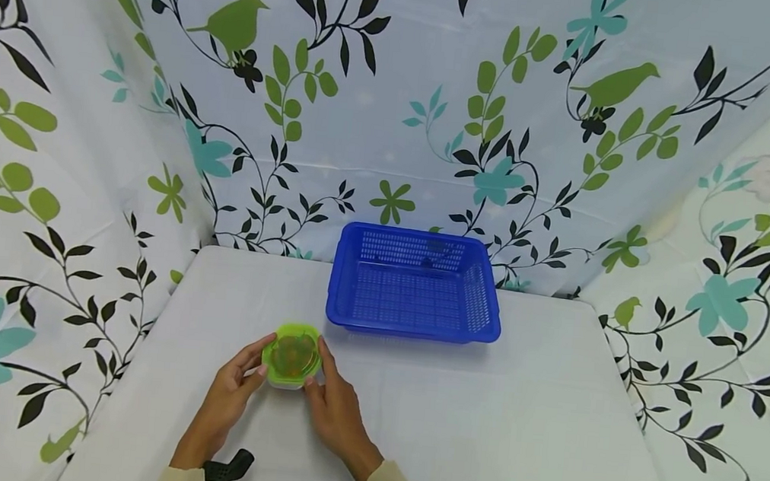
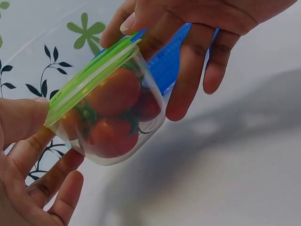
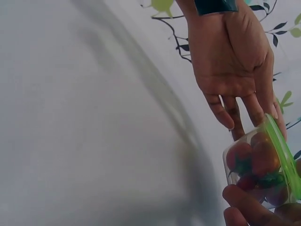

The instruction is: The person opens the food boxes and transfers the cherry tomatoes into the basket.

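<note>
A small clear plastic food container [image 1: 287, 382] with a bright green lid [image 1: 295, 332] is held between both hands over the near left part of the table. Red tomatoes [image 2: 113, 136] with green stems show through its wall. On its left side, my left hand [image 1: 230, 393] grips it, thumb at the lid's rim and fingers along the side. My right hand [image 1: 338, 414] grips the opposite side, fingers near the lid's edge. The wrist views show the container tilted, with a shadow on the white cloth below it.
A blue slotted plastic basket [image 1: 411, 333] stands at the back of the white-covered table [image 1: 512, 435], beyond the container and to its right. Curtains [image 1: 393, 149] printed with leaves and birds enclose the table at the back and both sides.
</note>
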`<state>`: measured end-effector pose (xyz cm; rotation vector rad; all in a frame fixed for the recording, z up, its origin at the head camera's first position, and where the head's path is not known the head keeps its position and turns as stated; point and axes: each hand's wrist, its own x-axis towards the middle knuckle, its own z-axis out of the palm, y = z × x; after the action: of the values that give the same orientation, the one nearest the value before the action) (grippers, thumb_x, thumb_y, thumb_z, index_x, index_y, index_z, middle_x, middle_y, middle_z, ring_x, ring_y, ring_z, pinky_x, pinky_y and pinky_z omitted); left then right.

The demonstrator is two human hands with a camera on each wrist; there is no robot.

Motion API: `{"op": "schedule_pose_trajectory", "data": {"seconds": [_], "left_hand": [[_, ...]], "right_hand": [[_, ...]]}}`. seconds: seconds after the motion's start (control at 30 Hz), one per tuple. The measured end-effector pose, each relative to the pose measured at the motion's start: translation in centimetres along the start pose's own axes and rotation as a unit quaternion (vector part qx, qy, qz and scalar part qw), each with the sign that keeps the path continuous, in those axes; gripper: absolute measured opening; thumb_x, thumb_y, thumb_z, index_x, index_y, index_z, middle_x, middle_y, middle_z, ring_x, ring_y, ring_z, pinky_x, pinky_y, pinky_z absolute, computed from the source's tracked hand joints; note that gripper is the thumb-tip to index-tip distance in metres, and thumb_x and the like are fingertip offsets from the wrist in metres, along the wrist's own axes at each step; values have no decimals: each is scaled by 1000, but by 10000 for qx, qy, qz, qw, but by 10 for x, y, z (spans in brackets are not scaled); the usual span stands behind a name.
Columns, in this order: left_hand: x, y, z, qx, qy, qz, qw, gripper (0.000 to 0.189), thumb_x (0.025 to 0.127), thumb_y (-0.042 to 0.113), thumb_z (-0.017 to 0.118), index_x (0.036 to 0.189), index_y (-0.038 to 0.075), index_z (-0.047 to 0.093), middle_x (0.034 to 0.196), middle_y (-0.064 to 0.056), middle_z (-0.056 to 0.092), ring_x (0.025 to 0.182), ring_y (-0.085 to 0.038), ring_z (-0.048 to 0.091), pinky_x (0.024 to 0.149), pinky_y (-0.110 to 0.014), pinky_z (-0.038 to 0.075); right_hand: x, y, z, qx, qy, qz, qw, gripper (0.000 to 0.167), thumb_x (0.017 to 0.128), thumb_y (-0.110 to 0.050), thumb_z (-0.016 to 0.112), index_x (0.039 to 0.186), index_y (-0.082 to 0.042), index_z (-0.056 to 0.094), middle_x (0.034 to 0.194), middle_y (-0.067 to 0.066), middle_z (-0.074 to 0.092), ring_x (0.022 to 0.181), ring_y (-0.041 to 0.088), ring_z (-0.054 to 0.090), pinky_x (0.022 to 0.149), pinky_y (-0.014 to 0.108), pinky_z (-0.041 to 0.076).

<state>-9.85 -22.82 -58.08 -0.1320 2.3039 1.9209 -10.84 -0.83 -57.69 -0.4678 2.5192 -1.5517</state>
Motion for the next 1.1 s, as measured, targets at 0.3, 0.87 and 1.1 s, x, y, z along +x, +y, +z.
{"op": "schedule_pose_trajectory", "data": {"seconds": [0.3, 0.87, 1.1], "left_hand": [[-14, 1, 32, -159, -173, 171, 9996, 52, 112, 30, 56, 162, 33, 44, 170, -4, 42, 146, -22, 45, 102, -18, 48], [2, -2, 98, -554, -265, 388, 9974, 48, 108, 26, 63, 155, 31, 54, 156, -1, 59, 130, -13, 55, 99, -23, 50], [7, -4, 111, -706, -286, 298, 9967, 49, 108, 21, 64, 154, 34, 54, 157, 1, 59, 138, -11, 53, 102, -22, 49]], "right_hand": [[-31, 13, -22, 273, 142, -77, 9995, 68, 112, -20, 51, 172, -24, 20, 88, 14, 78, 59, -2, 55, 57, 21, 47], [-56, 50, -64, 139, 540, 189, 9983, 69, 112, -15, 52, 171, -30, 19, 123, 9, 76, 88, 19, 77, 80, 26, 55], [-56, 56, -72, 251, 589, 422, 9971, 70, 111, -13, 52, 171, -31, 21, 141, 15, 68, 97, 20, 78, 85, 29, 55]]}}
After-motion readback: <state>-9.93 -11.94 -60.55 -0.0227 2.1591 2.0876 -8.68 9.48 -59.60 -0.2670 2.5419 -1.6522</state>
